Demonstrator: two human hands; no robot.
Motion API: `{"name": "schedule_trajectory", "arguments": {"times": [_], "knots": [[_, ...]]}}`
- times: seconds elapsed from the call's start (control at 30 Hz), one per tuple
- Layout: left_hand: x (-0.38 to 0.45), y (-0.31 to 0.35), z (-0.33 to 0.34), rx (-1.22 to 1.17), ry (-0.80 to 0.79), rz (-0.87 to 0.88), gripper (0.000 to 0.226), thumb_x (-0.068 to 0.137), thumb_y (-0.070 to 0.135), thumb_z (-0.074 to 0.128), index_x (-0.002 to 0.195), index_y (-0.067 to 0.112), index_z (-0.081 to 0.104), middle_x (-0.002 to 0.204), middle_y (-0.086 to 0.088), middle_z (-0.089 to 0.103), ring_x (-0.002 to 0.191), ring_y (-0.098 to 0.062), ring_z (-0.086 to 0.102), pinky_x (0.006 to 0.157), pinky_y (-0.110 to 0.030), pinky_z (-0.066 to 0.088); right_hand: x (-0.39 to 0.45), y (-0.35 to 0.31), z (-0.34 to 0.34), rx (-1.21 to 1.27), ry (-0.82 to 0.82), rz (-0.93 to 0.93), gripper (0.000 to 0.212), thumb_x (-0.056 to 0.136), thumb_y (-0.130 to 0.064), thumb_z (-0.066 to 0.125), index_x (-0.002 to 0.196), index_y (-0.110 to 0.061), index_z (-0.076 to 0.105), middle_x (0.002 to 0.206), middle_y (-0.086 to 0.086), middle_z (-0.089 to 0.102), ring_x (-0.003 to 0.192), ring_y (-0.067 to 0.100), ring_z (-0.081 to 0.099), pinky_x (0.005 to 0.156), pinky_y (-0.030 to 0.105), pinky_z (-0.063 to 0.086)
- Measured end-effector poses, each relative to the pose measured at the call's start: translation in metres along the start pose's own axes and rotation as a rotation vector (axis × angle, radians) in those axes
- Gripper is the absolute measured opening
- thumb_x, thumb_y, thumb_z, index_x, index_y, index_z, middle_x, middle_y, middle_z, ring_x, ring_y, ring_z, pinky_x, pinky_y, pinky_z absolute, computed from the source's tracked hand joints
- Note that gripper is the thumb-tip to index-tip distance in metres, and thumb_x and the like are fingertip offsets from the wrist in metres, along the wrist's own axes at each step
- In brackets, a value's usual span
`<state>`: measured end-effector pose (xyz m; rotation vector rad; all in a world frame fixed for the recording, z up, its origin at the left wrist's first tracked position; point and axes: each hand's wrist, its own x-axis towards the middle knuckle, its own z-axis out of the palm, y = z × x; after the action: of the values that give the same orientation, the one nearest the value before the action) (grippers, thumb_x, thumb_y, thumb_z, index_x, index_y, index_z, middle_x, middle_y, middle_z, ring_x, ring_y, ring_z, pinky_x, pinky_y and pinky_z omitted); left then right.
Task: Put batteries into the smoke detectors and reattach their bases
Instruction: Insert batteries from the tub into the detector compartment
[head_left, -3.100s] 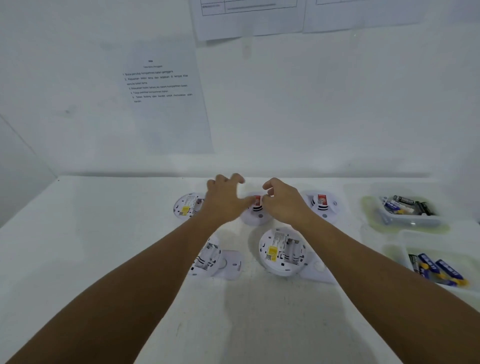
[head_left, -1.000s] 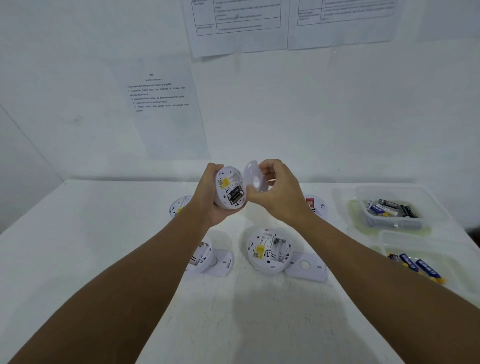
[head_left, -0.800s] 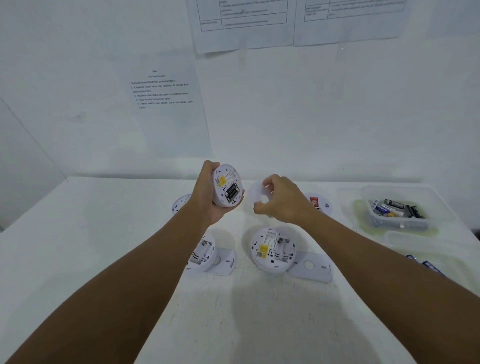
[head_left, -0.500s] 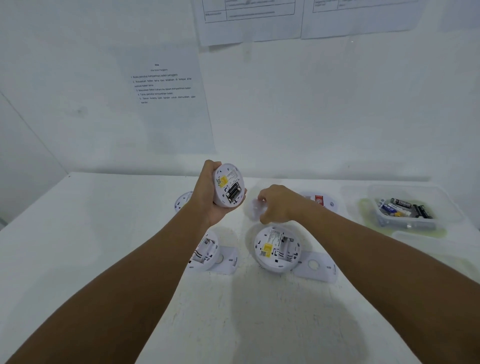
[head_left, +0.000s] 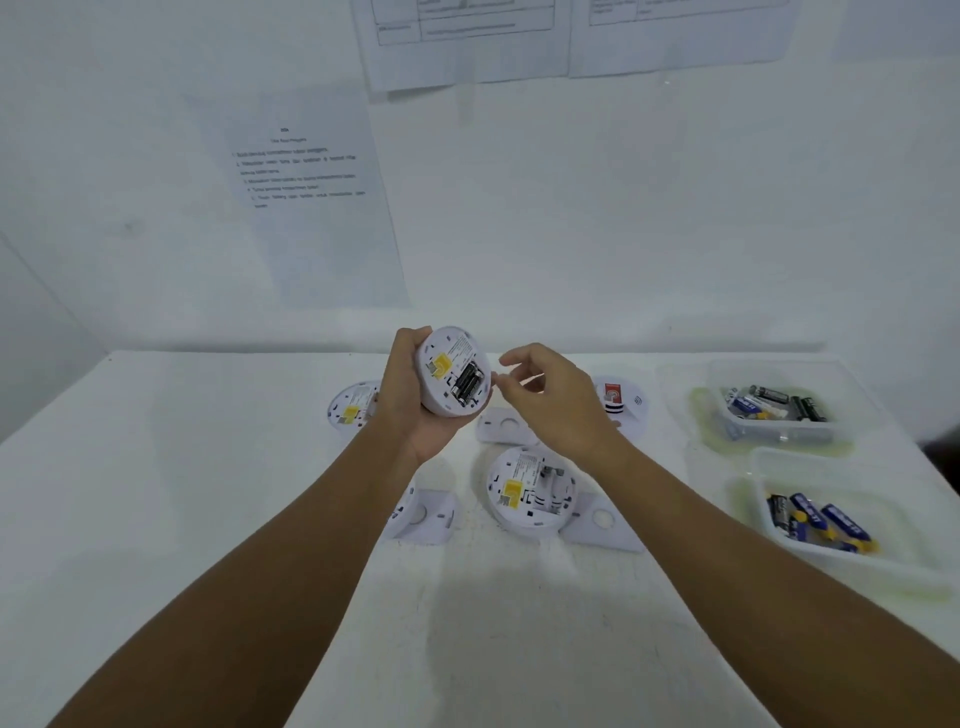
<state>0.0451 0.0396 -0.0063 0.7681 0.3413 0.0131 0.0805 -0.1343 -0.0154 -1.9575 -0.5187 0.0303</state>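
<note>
Head view: left hand grips smoke detector; right hand loosely curled, empty.

White table, smoke detectors, loose bases, two clear tubs of batteries at right.

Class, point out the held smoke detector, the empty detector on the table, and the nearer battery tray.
held smoke detector (head_left: 453, 371), head view, its back face.
empty detector (head_left: 531, 492), head view, back face.
nearer battery tray (head_left: 769, 467), head view, bare rim.
</note>
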Motion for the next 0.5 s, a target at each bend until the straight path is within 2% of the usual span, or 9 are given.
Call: {"name": "schedule_trajectory", "arguments": {"times": [0.17, 0.3, 0.37, 0.5], "knots": [[-0.008, -0.017, 0.018, 0.002, -0.064, -0.022, 0.036, 0.093, 0.043, 0.053, 0.111, 0.015, 0.067, 0.106, -0.011, 0.062, 0.099, -0.031, 0.056, 0.084, -0.039, 0.051, -0.024, 0.000, -0.005, 0.066, -0.013, 0.018, 0.018, 0.096, -0.039, 0.066, 0.114, -0.035, 0.066, 0.108, -0.005, 0.065, 0.086, 0.011, 0.067, 0.075, 0.024, 0.052], [-0.013, -0.035, 0.031, -0.038, -0.087, -0.029, 0.039, 0.093, 0.042, 0.053, 0.114, 0.014, 0.069, 0.108, -0.010, 0.062, 0.101, -0.029, 0.054, 0.083, -0.038, 0.050, -0.038, 0.002, -0.013, 0.144, 0.007, 0.109, 0.022, 0.096, -0.042, 0.067, 0.116, -0.038, 0.061, 0.109, -0.012, 0.065, 0.087, 0.006, 0.067, 0.057, 0.011, 0.047], [-0.016, -0.042, 0.036, -0.055, -0.115, -0.034, 0.039, 0.093, 0.040, 0.053, 0.115, 0.013, 0.069, 0.110, -0.010, 0.060, 0.101, -0.028, 0.053, 0.084, -0.037, 0.049, -0.045, 0.003, -0.017, 0.214, 0.035, 0.137, 0.022, 0.095, -0.040, 0.069, 0.116, -0.037, 0.062, 0.107, -0.013, 0.066, 0.089, 0.004, 0.067, 0.061, 0.013, 0.051], [-0.024, -0.049, 0.044, -0.036, -0.183, -0.113, 0.042, 0.093, 0.040, 0.055, 0.116, 0.009, 0.070, 0.107, -0.011, 0.063, 0.089, -0.025, 0.061, 0.074, -0.033, 0.053, -0.055, 0.009, -0.029, 0.270, 0.090, 0.136, 0.025, 0.093, -0.033, 0.073, 0.116, -0.034, 0.063, 0.110, -0.011, 0.066, 0.088, 0.001, 0.069, 0.073, 0.019, 0.052]]}}
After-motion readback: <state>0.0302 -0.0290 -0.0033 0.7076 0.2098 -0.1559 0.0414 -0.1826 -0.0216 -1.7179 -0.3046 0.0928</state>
